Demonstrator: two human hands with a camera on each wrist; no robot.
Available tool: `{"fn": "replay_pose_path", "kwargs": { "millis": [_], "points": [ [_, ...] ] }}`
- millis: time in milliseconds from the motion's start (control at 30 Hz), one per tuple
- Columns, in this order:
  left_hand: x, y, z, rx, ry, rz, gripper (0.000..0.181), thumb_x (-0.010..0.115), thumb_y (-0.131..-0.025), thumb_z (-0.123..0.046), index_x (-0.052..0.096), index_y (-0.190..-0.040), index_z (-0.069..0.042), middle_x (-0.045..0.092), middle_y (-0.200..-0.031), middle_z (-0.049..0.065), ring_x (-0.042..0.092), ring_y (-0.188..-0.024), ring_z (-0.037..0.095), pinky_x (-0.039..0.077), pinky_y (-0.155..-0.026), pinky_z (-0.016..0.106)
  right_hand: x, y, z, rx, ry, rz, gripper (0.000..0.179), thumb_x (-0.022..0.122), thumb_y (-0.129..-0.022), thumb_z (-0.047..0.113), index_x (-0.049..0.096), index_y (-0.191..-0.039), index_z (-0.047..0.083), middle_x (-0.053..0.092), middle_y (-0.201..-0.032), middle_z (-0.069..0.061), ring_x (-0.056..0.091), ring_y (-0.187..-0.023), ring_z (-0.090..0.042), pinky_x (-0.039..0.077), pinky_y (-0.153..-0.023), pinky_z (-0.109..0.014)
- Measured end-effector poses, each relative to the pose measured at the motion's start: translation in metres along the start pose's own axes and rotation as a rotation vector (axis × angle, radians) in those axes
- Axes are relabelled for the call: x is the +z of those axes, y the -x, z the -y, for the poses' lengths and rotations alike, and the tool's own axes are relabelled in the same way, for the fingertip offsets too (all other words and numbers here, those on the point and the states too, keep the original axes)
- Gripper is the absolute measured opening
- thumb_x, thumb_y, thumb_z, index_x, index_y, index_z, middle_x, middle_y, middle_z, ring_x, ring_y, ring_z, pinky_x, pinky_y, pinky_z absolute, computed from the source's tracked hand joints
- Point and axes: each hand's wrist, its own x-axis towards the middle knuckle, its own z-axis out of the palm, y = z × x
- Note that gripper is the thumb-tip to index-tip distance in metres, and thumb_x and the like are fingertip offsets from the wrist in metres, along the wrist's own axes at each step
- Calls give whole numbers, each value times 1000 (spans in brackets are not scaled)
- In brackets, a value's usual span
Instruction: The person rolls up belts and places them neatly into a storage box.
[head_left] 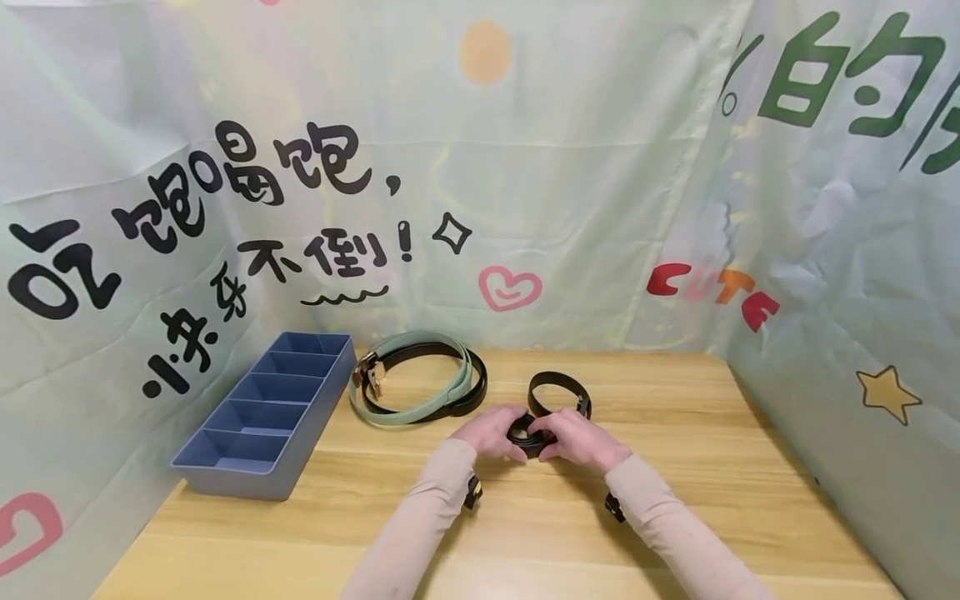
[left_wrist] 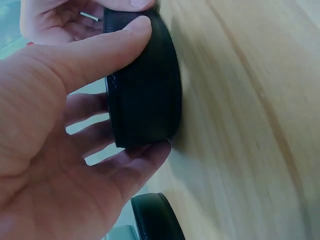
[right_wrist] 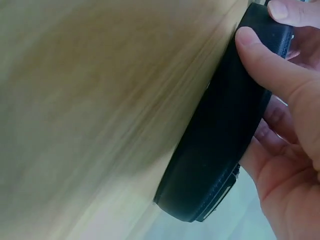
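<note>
A black leather belt [head_left: 533, 451] is partly rolled into a small coil standing on its edge on the table. My left hand [head_left: 491, 431] grips the coil's left side, with the thumb across the strap [left_wrist: 145, 100] and the fingers curled behind it. From the other side my right hand [head_left: 583, 438] pinches the coil, its thumb on the strap's outer face in the right wrist view. A wider black loop [head_left: 558, 379] stands just behind the coil, partly hidden by the right hand. A buckle [right_wrist: 220, 197] shows by the strap's lower end in the right wrist view.
Left of my hands lie a coiled pale green belt [head_left: 420, 414] and another black belt [head_left: 480, 385], overlapping. A blue-grey tray [head_left: 311, 425] with several compartments stands at the table's left edge. Printed curtains [head_left: 585, 208] enclose the wooden table [head_left: 675, 400] at the back and sides.
</note>
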Motion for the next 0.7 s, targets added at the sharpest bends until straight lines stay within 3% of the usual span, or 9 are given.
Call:
{"fn": "replay_pose_path", "kwargs": {
  "millis": [133, 233, 333, 533, 700],
  "points": [
    [-1, 0, -1, -21, 21, -13, 53, 87, -73, -36, 61, -113, -15, 67, -112, 3, 61, -100, 14, 48, -92, 29, 0, -1, 1, 4, 11, -8, 25, 84, -75, 16, 74, -98, 12, 74, -93, -1, 68, -81, -11, 53, -70, -25],
    [-2, 0, -1, -51, 34, -34, 53, 87, -71, -43, 61, -108, -15, 68, -106, 3, 61, -92, 14, 49, -85, 28, 0, -2, 1, 0, 21, -12, 24, 83, -76, 17, 74, -98, 12, 74, -93, -1, 67, -80, -10, 52, -70, -25],
    [-2, 0, 0, -40, 40, -42, 57, 87, -71, -43, 62, -114, -15, 68, -110, 3, 62, -96, 14, 49, -88, 28, -2, -2, 0, -1, 33, -9, 29, 83, -76, 19, 73, -103, 12, 74, -96, -2, 67, -82, -12, 53, -72, -28],
    [-3, -4, 5, 51, 48, -7, 54, 88, -72, -31, 61, -117, -18, 66, -114, -2, 59, -101, 12, 46, -93, 27, -6, -1, -4, 4, 42, 50, 45, 85, -74, 19, 69, -115, 9, 72, -111, -7, 68, -100, -22, 53, -88, -41],
    [0, -3, 3, 0, 60, -27, 55, 88, -71, -36, 61, -115, -16, 67, -109, 0, 60, -95, 11, 47, -89, 26, -5, -1, -3, 16, 38, 26, 43, 85, -74, 19, 71, -113, 8, 73, -107, -8, 69, -94, -22, 54, -82, -37]
  ]
}}
